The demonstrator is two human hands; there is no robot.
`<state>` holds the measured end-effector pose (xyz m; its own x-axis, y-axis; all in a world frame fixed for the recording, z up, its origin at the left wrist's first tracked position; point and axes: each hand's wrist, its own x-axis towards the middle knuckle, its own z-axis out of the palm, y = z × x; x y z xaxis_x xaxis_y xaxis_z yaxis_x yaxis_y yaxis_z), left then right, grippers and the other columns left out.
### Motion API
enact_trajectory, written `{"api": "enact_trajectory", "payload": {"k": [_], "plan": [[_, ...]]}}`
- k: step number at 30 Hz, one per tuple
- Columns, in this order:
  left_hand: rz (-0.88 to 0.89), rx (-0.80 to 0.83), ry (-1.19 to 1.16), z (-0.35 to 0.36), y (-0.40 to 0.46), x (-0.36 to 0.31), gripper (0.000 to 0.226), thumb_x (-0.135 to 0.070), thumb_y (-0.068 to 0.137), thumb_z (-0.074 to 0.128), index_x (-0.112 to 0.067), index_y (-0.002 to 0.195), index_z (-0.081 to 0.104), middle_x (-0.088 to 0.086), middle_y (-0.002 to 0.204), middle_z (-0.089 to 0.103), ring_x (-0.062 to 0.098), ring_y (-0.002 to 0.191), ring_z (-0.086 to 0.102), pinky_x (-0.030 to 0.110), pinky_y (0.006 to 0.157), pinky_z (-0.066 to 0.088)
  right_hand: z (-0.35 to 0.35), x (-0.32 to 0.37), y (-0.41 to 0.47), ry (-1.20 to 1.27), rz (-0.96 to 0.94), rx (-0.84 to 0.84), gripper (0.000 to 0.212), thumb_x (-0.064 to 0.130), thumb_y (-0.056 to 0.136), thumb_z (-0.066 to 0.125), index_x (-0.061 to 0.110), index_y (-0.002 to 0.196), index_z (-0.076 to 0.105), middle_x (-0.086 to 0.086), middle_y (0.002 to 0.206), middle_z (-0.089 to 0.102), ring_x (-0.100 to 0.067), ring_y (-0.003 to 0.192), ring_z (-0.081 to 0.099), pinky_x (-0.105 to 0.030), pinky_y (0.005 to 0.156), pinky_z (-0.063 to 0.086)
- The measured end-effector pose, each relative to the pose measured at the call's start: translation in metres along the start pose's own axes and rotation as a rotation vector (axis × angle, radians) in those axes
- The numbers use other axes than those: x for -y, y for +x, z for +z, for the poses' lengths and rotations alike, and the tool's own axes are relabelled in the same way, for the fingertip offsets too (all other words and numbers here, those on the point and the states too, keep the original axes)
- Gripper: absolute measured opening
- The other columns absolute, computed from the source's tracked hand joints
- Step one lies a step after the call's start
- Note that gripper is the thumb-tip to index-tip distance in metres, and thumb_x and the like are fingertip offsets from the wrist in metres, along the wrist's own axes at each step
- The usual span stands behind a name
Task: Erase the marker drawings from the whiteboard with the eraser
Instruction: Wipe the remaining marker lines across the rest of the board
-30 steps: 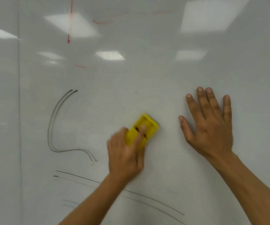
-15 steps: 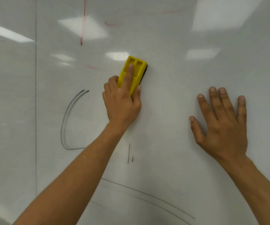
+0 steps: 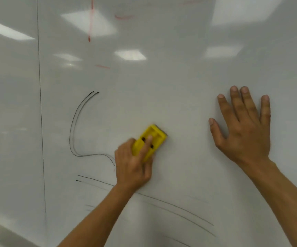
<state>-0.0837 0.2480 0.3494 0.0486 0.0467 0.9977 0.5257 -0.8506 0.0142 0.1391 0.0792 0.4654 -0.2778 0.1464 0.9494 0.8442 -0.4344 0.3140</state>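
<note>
Whiteboard filled nearly the whole view: smooth, glossy, pale grey-white, w/ soft rectangular ceiling-light reflections across the upper part. Thin dark vertical seam ran down the left side, splitting it into panels.

Eraser sat against the board approx. centre, slightly below mid-height: chunky yellow plastic block, rounded corners, moulded recesses on the back and two small dark holes. A thin dark strip showed along its upper-right edge, prob. the pad. It was tilted, long axis pointing up-right. No brand or text readable on it; slightly blurred.

Left hand gripped the eraser from below-left, fingers wrapped round its sides, index finger laid straight along the back betw. the two holes. Hand and eraser were both motion-blurred.

Right hand lay flat on the board well to the right of the eraser, fingers straight and spread, thumb out to the left, holding nothing.

Marks on the board: black double-line curve, shaped like a hook, left of the eraser, its tail ending just beside the left hand. Long black double arc swept below the hand toward lower right, partly behind the forearm. Faint red vertical line near top, plus a short red curved stroke and a small red dash. No legible writing anywhere, just lines.
</note>
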Motion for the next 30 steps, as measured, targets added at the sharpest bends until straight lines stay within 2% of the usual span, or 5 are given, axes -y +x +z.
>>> {"api": "enact_trajectory", "payload": {"k": [6,15,20,27,30], "plan": [[-0.439,-0.139,-0.088,0.002,0.028,-0.009,0.057,-0.036,0.092,0.057,-0.026,0.145,0.040,0.021,0.115,0.052,0.035,0.100,0.049,0.045,0.086,0.041,-0.013,0.000,-0.023,0.052,-0.022,-0.025,0.059,0.042,0.100,0.048,0.012,0.150,0.041,-0.014,0.159,0.032,-0.029,0.150,0.024,-0.064,0.118,0.013],[0.205,0.254,-0.126,0.018,-0.143,-0.100,0.069,-0.027,0.082,0.061,-0.037,0.147,0.040,0.016,0.120,0.045,0.032,0.095,0.051,0.039,0.078,0.037,-0.013,-0.006,-0.057,-0.017,0.005,0.035,0.060,0.042,0.101,0.049,0.010,0.151,0.039,-0.017,0.158,0.032,-0.033,0.148,0.028,-0.067,0.116,0.016],[0.336,0.296,-0.106,0.017,-0.143,-0.093,0.067,-0.024,0.080,0.058,-0.041,0.143,0.042,0.013,0.119,0.047,0.029,0.095,0.051,0.039,0.079,0.035,-0.018,-0.007,-0.063,0.003,0.006,0.034,0.059,0.041,0.101,0.051,0.009,0.149,0.043,-0.017,0.157,0.035,-0.033,0.147,0.030,-0.068,0.115,0.018],[-0.264,0.064,-0.144,0.014,-0.038,-0.084,0.058,-0.032,0.091,0.059,-0.035,0.145,0.037,0.016,0.122,0.044,0.032,0.105,0.044,0.040,0.086,0.031,-0.034,-0.026,-0.083,-0.029,0.033,0.020,0.062,0.041,0.099,0.055,0.011,0.151,0.040,-0.018,0.157,0.034,-0.036,0.146,0.030,-0.066,0.116,0.016],[-0.122,0.087,-0.152,0.020,-0.057,-0.097,0.061,-0.029,0.089,0.061,-0.036,0.144,0.038,0.015,0.123,0.043,0.033,0.105,0.046,0.041,0.084,0.031,-0.036,-0.036,-0.091,-0.049,0.054,0.030,0.063,0.041,0.099,0.054,0.012,0.152,0.038,-0.018,0.158,0.033,-0.035,0.147,0.028,-0.065,0.116,0.016]]}}
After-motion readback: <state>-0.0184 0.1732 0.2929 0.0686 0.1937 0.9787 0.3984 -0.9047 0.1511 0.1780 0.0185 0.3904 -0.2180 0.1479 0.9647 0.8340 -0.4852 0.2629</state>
